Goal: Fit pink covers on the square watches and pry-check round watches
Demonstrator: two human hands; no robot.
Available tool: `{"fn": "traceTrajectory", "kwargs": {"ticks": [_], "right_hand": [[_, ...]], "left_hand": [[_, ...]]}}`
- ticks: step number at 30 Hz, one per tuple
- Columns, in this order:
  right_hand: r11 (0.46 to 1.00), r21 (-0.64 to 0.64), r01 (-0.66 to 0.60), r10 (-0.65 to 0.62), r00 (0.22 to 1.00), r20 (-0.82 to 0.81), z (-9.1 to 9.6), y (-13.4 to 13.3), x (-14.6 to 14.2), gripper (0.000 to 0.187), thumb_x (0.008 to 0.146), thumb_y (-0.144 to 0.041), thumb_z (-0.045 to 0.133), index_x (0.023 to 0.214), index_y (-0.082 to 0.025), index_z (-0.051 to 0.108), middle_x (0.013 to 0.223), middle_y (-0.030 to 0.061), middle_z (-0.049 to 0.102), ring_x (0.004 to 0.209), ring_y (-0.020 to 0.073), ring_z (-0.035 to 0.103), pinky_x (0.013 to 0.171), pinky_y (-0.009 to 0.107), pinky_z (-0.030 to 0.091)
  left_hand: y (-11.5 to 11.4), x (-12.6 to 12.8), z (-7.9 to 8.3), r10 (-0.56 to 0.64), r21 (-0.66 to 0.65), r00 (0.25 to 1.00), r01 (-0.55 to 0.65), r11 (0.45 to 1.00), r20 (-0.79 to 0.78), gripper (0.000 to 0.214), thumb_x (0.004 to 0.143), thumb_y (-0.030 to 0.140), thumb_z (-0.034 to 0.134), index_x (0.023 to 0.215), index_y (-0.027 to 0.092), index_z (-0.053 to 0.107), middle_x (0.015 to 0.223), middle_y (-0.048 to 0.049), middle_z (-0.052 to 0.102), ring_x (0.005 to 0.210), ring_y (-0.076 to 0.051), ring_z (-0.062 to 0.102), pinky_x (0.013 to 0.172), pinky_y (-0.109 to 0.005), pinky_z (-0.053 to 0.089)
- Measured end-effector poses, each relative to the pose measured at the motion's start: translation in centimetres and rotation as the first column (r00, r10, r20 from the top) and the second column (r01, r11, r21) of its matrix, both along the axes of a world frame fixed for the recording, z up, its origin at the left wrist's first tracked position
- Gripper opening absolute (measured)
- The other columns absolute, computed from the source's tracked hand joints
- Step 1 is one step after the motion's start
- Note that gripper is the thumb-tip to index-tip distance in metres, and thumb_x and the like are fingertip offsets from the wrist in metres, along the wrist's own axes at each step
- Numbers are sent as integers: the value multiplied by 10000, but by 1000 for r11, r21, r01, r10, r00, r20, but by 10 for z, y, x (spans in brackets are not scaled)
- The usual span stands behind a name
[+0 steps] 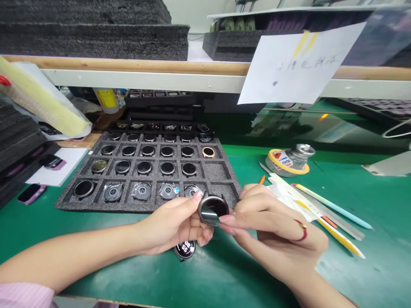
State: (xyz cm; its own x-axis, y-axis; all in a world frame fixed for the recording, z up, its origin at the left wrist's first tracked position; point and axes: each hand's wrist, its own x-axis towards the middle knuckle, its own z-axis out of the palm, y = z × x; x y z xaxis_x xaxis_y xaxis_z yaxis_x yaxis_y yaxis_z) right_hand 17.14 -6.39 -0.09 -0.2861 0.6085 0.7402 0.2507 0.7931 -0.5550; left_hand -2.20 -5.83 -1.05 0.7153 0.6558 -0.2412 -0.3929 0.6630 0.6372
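Observation:
My left hand (170,224) and my right hand (272,222) both hold a round smartwatch body (213,209) with a dark glossy face and a metal rim, tilted up above the green mat. My left fingers grip its left edge, and my right fingertips pinch its lower right edge. Just below my left hand, a second round watch (185,250) lies face up, showing white digits. Behind the hands stands a grey foam tray (64,201) with several round watches in its square compartments, some wrapped in clear film.
A tape roll with a metal weight (289,159) stands on the green mat (369,265), with pens and a steel ruler (330,218) to the right. Watches with pink straps (32,193) lie at left. A paper notice (302,64) hangs from the shelf above.

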Motion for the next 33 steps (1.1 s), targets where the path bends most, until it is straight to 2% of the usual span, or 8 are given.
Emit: {"fn": "traceTrajectory", "kwargs": {"ticks": [7,11,14,17,20,23,27,33], "right_hand": [[984,83,161,-169,980,107,-3,-4,-6,356,807,-63,736,1028,-342,707,719,-24,636,624,157,590,616,351,457],[974,-70,216,-206,970,132,-2,-2,-9,433,866,-193,730,1273,-306,636,869,21,629,665,152,582,611,311,512],[969,-206,139,-97,974,203,-1,5,-1,167,943,-257,646,1099,-257,704,815,12,695,644,144,600,659,309,536],[936,-198,290,-243,942,230,-1,15,13,87,942,-264,637,962,-237,717,726,4,694,587,144,596,597,292,519],[902,-61,428,-394,871,292,-4,25,29,96,936,-270,637,974,-230,716,837,32,743,603,153,629,619,306,543],[927,-48,372,-313,839,446,-10,31,39,95,924,-258,639,948,-226,725,907,45,773,707,187,706,682,330,580],[948,-178,262,-103,788,607,-13,33,45,83,875,-188,661,854,-225,732,889,36,772,809,220,733,725,360,601],[931,-164,326,-171,788,592,-18,35,40,198,887,-309,705,1046,-195,736,1032,89,773,973,294,700,841,460,573]], "left_hand": [[-1,0,1,1,12,1000,-1,1000,-30,455,832,551,734,823,113,608,638,-17,589,574,-92,519,582,-231,362],[-1,2,0,6,34,997,-4,999,-71,526,796,611,740,851,102,623,645,-15,588,570,-80,513,572,-218,372],[0,1,2,30,91,988,-16,996,-153,551,783,621,745,943,106,633,719,-27,623,586,-84,540,564,-218,400],[9,-4,6,224,240,937,-160,958,-269,576,812,581,733,1132,119,612,965,-104,704,627,-95,581,566,-230,433],[24,-13,7,448,441,836,-289,850,-315,432,896,455,656,1178,132,599,1166,-147,692,628,-84,567,559,-234,434],[36,-19,5,569,642,735,-241,728,-369,269,909,323,607,1110,147,626,1114,-107,702,686,-109,586,609,-251,460],[39,-23,-2,625,843,612,137,521,-485,187,923,238,551,1057,186,671,1054,-65,693,874,-167,622,785,-316,506],[33,-24,-15,682,828,533,524,198,-500,246,956,205,526,1165,179,653,1256,-105,653,1214,-258,564,1089,-492,426]]}}
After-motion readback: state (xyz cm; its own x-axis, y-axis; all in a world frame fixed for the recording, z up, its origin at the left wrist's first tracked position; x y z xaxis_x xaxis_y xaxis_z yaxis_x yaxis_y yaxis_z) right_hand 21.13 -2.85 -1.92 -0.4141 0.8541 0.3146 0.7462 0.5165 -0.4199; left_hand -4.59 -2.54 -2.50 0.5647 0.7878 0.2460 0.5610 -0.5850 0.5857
